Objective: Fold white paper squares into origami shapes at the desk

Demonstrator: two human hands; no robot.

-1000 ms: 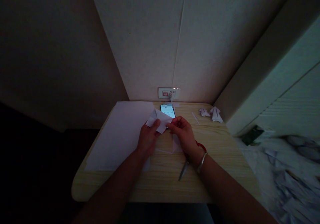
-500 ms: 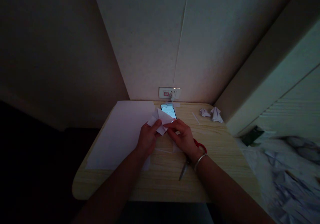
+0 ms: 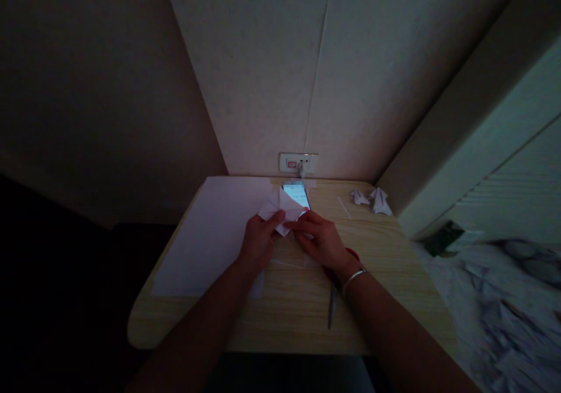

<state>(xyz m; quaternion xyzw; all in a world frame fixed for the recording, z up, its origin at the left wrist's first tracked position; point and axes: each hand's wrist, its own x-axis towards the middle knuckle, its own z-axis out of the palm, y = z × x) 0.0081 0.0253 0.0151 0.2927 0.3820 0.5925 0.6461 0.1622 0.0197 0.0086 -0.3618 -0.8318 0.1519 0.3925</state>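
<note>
Both my hands meet over a small folded white paper at the middle of a light wooden table. My left hand pinches the paper's lower left part with thumb and fingers. My right hand has its fingers closed on the paper's right edge; a bangle circles that wrist. A lit phone lies just behind the paper, partly covered by it. Red-handled scissors lie under my right wrist, blades pointing toward me.
A large white sheet covers the table's left part. Two small folded paper figures and a thin paper strip sit at the back right. A wall socket with a plugged cable is behind the phone. Crumpled bedding lies to the right.
My right hand slid a little left and lower along the paper's edge. The scissors under my wrist turned, so the blades now point straight toward me.
</note>
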